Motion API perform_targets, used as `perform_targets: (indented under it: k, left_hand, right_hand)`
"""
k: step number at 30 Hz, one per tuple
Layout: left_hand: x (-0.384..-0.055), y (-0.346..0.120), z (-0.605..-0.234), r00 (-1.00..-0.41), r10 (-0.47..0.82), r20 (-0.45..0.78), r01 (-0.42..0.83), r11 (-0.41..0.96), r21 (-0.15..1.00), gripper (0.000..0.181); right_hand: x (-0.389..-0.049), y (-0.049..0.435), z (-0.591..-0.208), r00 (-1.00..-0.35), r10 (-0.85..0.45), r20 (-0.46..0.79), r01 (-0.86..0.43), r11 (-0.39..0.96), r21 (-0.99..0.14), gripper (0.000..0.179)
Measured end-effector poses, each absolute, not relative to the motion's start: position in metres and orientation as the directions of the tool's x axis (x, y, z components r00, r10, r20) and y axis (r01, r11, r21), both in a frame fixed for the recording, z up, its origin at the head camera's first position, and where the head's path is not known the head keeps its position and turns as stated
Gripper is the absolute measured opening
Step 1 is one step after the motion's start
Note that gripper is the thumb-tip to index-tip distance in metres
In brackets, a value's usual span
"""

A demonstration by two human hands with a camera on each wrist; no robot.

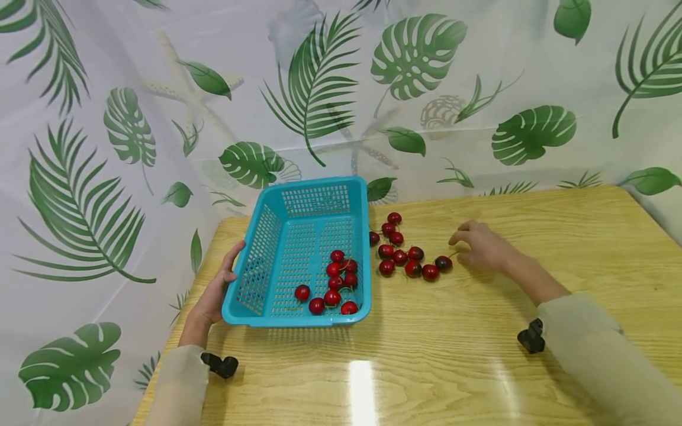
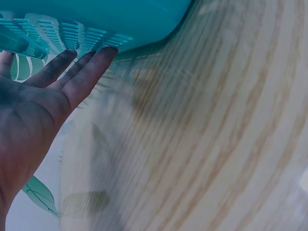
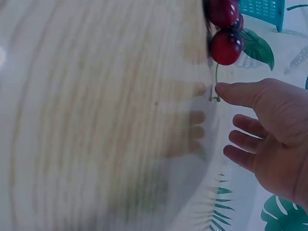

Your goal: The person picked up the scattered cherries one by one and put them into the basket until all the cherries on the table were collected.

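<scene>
My left hand (image 1: 215, 290) is at the left side of a blue plastic basket (image 1: 298, 321). In the left wrist view its fingers (image 2: 91, 74) are extended, with the tips at the slotted side wall. Several red cherries (image 1: 333, 297) lie inside the basket, toward its front right. My right hand (image 1: 487, 248) is over the table, right of a loose group of cherries (image 1: 412, 268). Its thumb (image 3: 238, 93) is right at the stem (image 3: 216, 77) of the outermost dark cherry (image 1: 443, 263), with the other fingers apart from the thumb and nothing gripped.
The wooden table (image 1: 453, 349) has its back edge against a leaf-patterned sheet (image 1: 341, 89), which also hangs along the left. The loose cherries spread from beside the basket's right wall toward the right hand. A black wrist camera (image 1: 531, 336) is at the right sleeve.
</scene>
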State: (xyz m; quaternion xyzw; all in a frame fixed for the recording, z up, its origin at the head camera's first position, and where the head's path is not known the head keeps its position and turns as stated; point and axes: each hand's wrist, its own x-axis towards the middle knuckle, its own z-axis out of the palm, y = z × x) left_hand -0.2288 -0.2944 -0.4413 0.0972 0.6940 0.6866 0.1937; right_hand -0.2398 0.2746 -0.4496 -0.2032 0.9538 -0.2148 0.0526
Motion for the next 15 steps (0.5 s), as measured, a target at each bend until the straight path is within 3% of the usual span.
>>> perform_targets:
  k: [15]
  left_hand:
    - [-0.229, -0.294, -0.444, -0.914, 0.383, -0.133, -0.115, 0.069, 0.991, 0.078]
  right_hand:
    - [-0.235, 0.263, -0.463, -0.909, -0.414, 0.047, -0.391, 0.807, -0.443, 0.029]
